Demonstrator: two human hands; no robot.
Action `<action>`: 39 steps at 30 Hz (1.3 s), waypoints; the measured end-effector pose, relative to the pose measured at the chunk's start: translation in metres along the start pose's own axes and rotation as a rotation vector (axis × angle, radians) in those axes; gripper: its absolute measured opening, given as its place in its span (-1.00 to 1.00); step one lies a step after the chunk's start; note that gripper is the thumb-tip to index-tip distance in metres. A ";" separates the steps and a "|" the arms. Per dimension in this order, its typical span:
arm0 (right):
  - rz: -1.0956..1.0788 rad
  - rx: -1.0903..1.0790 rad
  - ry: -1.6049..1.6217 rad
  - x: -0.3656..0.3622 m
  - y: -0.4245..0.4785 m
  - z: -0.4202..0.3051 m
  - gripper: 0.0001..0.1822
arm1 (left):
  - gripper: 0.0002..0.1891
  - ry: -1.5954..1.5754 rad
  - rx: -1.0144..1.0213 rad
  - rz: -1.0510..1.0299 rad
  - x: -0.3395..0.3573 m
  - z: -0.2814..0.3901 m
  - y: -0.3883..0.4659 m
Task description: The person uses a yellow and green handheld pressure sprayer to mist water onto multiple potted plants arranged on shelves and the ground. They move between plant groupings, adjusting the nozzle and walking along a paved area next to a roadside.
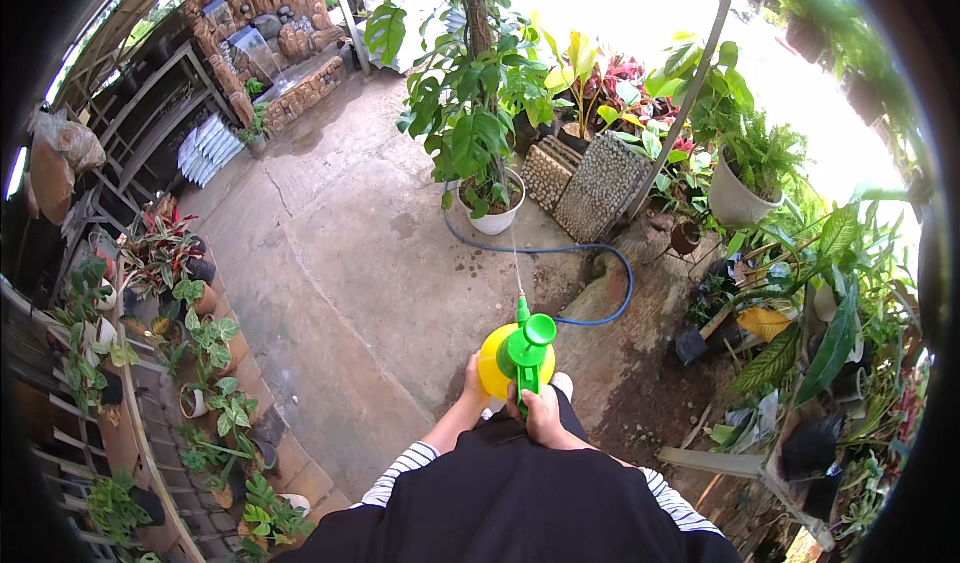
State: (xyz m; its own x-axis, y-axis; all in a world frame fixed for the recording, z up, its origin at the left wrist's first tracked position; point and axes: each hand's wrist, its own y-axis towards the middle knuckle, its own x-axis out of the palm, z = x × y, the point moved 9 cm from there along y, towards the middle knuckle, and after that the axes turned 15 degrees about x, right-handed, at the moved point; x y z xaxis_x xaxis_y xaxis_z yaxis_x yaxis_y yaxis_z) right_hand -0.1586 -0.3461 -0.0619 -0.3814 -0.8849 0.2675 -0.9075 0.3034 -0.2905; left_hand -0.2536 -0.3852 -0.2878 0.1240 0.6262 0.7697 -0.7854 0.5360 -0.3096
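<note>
A pump pressure sprayer with a yellow tank and green top is held in front of my body. My right hand grips its green handle near the trigger. Against the left side of the yellow tank, my left hand supports it. From the brass nozzle a thin jet of water runs forward towards a white pot. In that pot stands a tall climbing plant with split green leaves, on a pole.
A blue hose loops across the concrete floor. Pebbled slabs lean right of the pot. Potted plants line both sides, including a hanging fern. A stone fountain and stacked white bags are at back left.
</note>
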 end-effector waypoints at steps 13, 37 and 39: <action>-0.038 -0.132 -0.075 -0.002 -0.009 0.006 -0.49 | -0.61 0.022 0.055 0.025 0.004 0.013 0.010; 0.049 -0.084 0.019 -0.010 -0.005 0.019 -0.59 | -0.68 0.056 -0.019 0.057 -0.023 -0.009 0.003; 0.054 -0.065 0.058 -0.012 -0.008 0.022 -0.58 | -0.67 0.061 -0.016 0.063 -0.018 -0.006 0.000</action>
State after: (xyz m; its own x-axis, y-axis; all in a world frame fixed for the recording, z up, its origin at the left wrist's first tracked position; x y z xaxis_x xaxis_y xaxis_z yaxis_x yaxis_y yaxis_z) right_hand -0.1435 -0.3461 -0.0833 -0.4377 -0.8454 0.3059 -0.8942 0.3740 -0.2460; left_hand -0.2523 -0.3932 -0.3054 0.1114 0.6919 0.7133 -0.7830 0.5031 -0.3658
